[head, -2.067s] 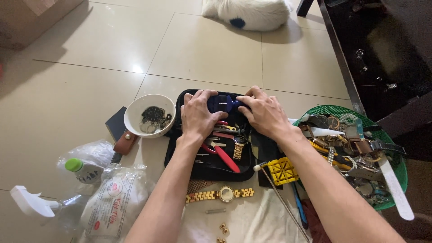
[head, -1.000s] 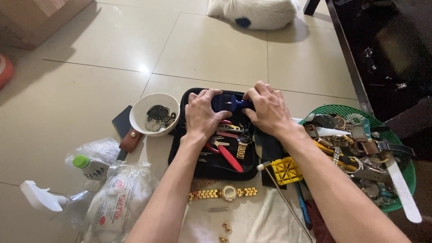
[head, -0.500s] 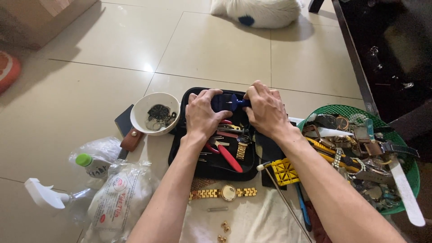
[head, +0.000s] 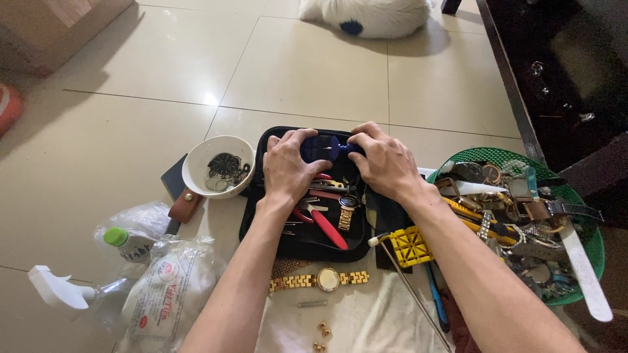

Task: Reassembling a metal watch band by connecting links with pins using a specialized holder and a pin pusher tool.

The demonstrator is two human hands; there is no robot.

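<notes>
Blue tool (head: 325,148) sits gripped between both hands, left hand (head: 288,168) and right hand (head: 384,163), over the black case (head: 288,245); white bowl (head: 199,171) just beside.

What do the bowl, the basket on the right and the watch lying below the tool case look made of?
Bowl: white and glossy, likely ceramic or glazed. Basket: green perforated mesh, probably plastic. Watch: gold-toned linked bracelet with a shine, apparently metal.

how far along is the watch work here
Done: the gold watch lies flat on the cloth with loose links beside it. In hand: left hand and right hand grip a blue tool over the black tool case. Left: links not refitted.
</notes>
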